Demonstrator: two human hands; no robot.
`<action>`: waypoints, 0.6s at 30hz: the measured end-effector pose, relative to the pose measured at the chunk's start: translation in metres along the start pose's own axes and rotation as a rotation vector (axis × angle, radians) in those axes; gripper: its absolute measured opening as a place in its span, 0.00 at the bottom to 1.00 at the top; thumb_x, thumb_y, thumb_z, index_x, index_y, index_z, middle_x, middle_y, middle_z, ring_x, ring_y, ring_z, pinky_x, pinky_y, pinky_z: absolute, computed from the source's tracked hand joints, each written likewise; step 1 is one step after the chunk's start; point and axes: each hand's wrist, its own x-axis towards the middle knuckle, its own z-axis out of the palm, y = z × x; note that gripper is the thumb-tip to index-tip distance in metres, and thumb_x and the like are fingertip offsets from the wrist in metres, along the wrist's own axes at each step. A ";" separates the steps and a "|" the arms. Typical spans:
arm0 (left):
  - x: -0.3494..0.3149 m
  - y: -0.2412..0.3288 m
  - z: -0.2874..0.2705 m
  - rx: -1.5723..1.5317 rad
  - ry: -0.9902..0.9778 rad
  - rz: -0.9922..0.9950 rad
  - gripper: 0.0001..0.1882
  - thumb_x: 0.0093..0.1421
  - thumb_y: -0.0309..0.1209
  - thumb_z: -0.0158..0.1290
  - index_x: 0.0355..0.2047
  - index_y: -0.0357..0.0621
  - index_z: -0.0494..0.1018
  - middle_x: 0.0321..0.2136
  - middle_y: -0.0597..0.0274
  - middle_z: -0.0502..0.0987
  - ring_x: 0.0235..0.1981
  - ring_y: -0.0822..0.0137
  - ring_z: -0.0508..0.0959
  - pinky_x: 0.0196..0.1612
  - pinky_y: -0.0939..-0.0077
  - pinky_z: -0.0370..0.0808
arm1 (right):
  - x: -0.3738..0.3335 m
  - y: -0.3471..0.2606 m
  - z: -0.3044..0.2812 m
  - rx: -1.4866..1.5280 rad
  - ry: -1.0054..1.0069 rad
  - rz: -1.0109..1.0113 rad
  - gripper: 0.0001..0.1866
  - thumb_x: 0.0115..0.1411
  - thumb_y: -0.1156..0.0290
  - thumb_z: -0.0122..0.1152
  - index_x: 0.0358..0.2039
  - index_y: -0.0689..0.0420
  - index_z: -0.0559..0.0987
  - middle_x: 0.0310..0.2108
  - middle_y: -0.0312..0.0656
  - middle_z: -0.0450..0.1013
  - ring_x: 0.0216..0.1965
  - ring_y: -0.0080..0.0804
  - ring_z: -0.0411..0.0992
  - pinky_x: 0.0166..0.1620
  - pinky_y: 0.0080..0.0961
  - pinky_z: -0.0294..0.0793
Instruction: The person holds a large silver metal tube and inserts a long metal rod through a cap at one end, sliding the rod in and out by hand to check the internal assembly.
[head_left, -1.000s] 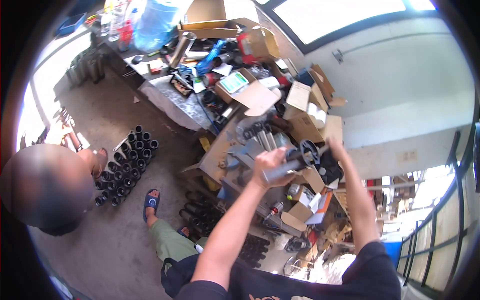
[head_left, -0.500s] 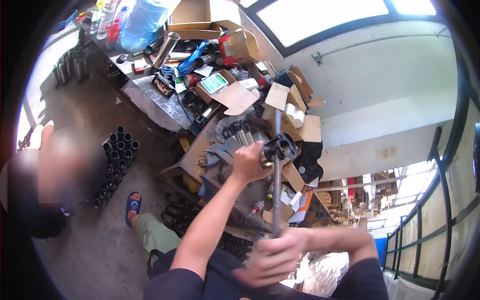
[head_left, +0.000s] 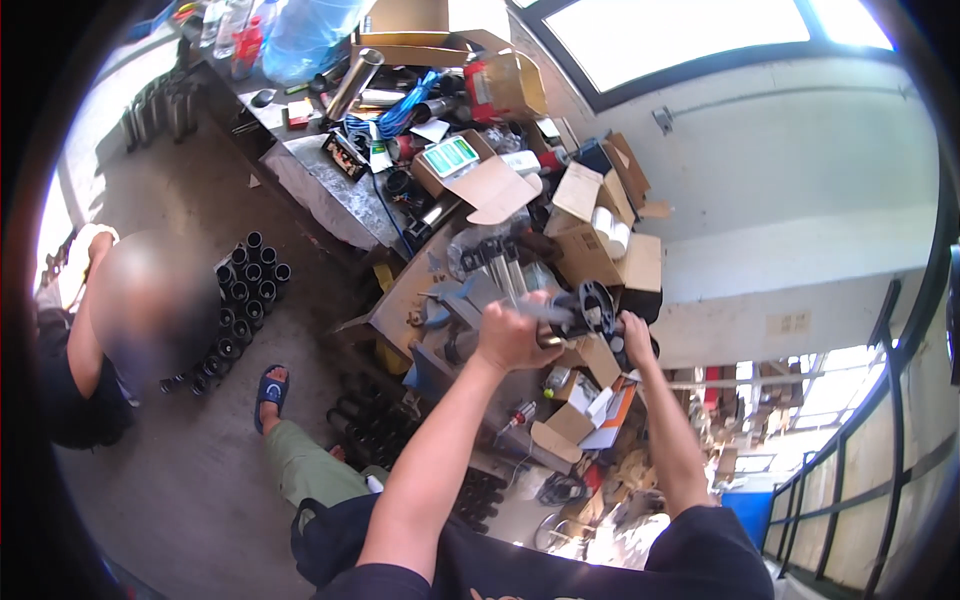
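Observation:
My left hand (head_left: 515,335) is closed around a metal tube near the middle of the view, above the bench. On the tube's right end sits a black ring-shaped fitting (head_left: 597,303). A grey metal bar (head_left: 535,309), smeared by motion, lies across the tube beside the fitting and over my left hand. My right hand (head_left: 637,340) is closed just right of the fitting, at the bar's other end; its fingers partly hide what they grip. Behind my left hand, several metal tubes with black heads (head_left: 492,255) rest on the bench.
Cardboard boxes (head_left: 590,250) crowd the bench's right side. A long cluttered table (head_left: 330,200) with blue cable runs to the far left. Black tubes (head_left: 240,320) stand on the floor near a seated person (head_left: 85,370). A red-tipped screwdriver (head_left: 522,412) lies at the bench edge.
The bar has swung from upright to nearly level. My right hand has moved from the lower middle up to the fitting's right side. My left hand still grips the tube.

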 end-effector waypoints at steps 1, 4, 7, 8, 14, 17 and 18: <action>0.000 0.005 0.004 -0.004 -0.018 -0.012 0.30 0.40 0.44 0.67 0.41 0.40 0.73 0.23 0.53 0.78 0.22 0.52 0.80 0.30 0.61 0.79 | -0.068 -0.013 0.002 -0.036 0.136 0.097 0.18 0.67 0.71 0.41 0.52 0.65 0.71 0.43 0.59 0.74 0.43 0.58 0.71 0.47 0.44 0.69; 0.006 0.010 0.001 0.009 0.002 -0.012 0.30 0.39 0.42 0.66 0.42 0.44 0.73 0.22 0.54 0.77 0.23 0.50 0.80 0.29 0.60 0.79 | -0.173 -0.179 -0.069 0.159 0.030 0.753 0.19 0.70 0.60 0.44 0.33 0.61 0.77 0.27 0.59 0.74 0.33 0.62 0.72 0.36 0.52 0.69; 0.005 0.015 0.015 -0.020 0.017 0.007 0.32 0.35 0.43 0.68 0.40 0.45 0.72 0.22 0.54 0.77 0.23 0.51 0.80 0.28 0.60 0.78 | -0.226 -0.312 -0.147 0.180 -0.063 0.850 0.18 0.65 0.53 0.56 0.31 0.56 0.80 0.22 0.56 0.74 0.28 0.58 0.76 0.34 0.48 0.74; 0.004 0.016 0.017 -0.021 0.010 0.018 0.31 0.37 0.44 0.69 0.40 0.46 0.71 0.22 0.54 0.77 0.24 0.50 0.80 0.29 0.59 0.78 | -0.229 -0.305 -0.156 0.229 -0.082 0.749 0.20 0.65 0.52 0.56 0.28 0.57 0.80 0.20 0.54 0.74 0.25 0.55 0.76 0.32 0.45 0.74; 0.006 0.027 -0.047 0.269 -0.209 -0.013 0.34 0.45 0.41 0.69 0.49 0.40 0.69 0.38 0.47 0.78 0.40 0.47 0.78 0.43 0.58 0.77 | -0.180 -0.227 -0.169 0.880 -0.425 0.483 0.25 0.62 0.57 0.64 0.15 0.63 0.76 0.07 0.37 0.64 0.12 0.21 0.66 0.18 0.24 0.66; -0.027 0.027 -0.182 -0.033 -0.511 -0.748 0.24 0.56 0.36 0.65 0.48 0.39 0.70 0.37 0.57 0.77 0.38 0.62 0.78 0.45 0.66 0.76 | -0.197 -0.284 -0.137 1.126 -0.417 0.705 0.26 0.60 0.57 0.66 0.12 0.62 0.75 0.08 0.31 0.64 0.12 0.17 0.63 0.17 0.24 0.63; -0.033 0.045 -0.234 -0.193 -0.380 -0.920 0.10 0.63 0.29 0.58 0.41 0.40 0.72 0.29 0.70 0.74 0.31 0.79 0.72 0.34 0.82 0.71 | -0.195 -0.326 -0.130 1.337 -0.394 0.754 0.24 0.60 0.57 0.67 0.13 0.61 0.77 0.10 0.30 0.65 0.13 0.17 0.63 0.18 0.23 0.63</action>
